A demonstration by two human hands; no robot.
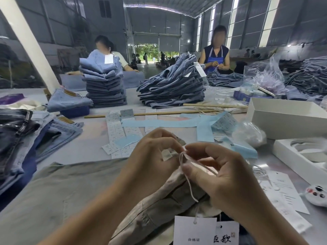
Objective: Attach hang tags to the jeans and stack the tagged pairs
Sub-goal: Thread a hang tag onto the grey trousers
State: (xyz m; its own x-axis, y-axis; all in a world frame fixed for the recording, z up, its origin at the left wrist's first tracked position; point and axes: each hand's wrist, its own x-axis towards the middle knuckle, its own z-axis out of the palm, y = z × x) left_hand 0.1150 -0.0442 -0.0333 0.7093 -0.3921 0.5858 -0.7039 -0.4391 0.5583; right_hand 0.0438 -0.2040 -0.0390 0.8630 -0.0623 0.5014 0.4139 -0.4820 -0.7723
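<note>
A pale grey-green pair of jeans [58, 188] lies flat on the table in front of me, its waistband bunched up under my hands. My left hand [152, 156] pinches the waistband fabric and a small sewn-in label. My right hand [217, 175] pinches a white tag string [190, 188] looped at the waistband. The string runs down to white hang tags [205, 230] with black print lying at the bottom edge of the view.
Folded denim lies in a pile at left [26, 138]. Two tall jeans stacks [106, 85] [173, 85] stand across the table, with two people working behind them. Label strips [122, 131], blue paper, white boxes [286, 117] and loose tags [283, 190] lie around my hands.
</note>
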